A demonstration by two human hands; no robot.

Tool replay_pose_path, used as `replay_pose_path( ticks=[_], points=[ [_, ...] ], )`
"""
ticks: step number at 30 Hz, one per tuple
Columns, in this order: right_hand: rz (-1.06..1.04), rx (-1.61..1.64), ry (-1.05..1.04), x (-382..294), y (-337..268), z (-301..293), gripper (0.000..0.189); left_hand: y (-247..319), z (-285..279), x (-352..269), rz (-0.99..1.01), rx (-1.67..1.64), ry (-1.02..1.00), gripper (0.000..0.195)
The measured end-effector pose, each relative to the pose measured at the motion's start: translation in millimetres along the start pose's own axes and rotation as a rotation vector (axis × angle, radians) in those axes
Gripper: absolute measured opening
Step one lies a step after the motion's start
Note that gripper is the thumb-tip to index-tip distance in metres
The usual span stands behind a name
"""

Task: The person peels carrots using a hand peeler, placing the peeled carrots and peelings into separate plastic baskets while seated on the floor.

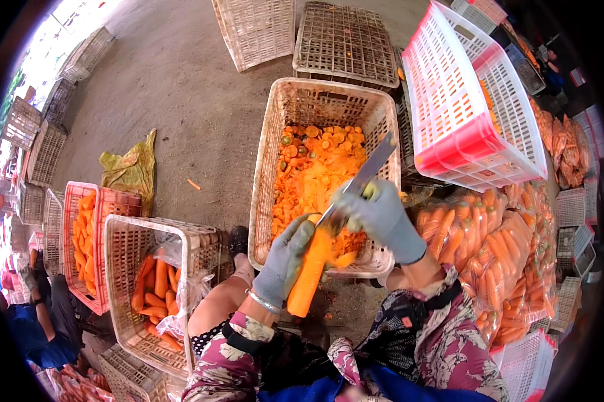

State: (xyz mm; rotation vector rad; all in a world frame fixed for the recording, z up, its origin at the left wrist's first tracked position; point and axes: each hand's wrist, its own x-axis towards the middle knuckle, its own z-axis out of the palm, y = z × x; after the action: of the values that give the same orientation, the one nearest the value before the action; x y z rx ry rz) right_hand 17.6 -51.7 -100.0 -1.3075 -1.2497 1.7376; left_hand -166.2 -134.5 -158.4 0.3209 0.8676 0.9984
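Observation:
Both my hands wear grey work gloves. My left hand [285, 259] grips a large carrot [309, 274] near its upper end, and the carrot slants down towards my lap. Its surface looks bare and bright orange. In my right hand [384, 218] is a knife [369, 163] with a long flat metal blade; its near part meets the carrot's top, though motion blur hides the exact contact. Under both hands stands a dirty white plastic crate [327, 88], holding orange peelings [307, 181] and cut carrot ends [314, 133].
To the left are a crate [206, 228] of whole carrots and a red crate [118, 201] of peeled ones. Bagged carrots [498, 246] lie at right, below a white-and-red crate [452, 90]. A yellowish cloth [131, 166] lies on the floor. Another person [45, 321] sits far left.

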Motion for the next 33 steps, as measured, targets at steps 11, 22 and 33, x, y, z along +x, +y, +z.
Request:
replay_pose_path(
  ticks=[11,22,33],
  points=[
    [-0.097,0.075,0.048,11.3,9.6,-12.6,0.021,11.2,11.0,-1.2,-0.121,0.079,0.022,0.050],
    [-0.297,-0.186,0.497,12.5,-5.1,-34.3,0.021,26.7,17.2,-6.1,-0.147,-0.103,0.032,0.054],
    [0.112,0.053,-0.377,-44.6,0.5,37.4,0.029,11.4,3.8,5.7,-0.045,-0.311,0.014,0.043]
  ],
)
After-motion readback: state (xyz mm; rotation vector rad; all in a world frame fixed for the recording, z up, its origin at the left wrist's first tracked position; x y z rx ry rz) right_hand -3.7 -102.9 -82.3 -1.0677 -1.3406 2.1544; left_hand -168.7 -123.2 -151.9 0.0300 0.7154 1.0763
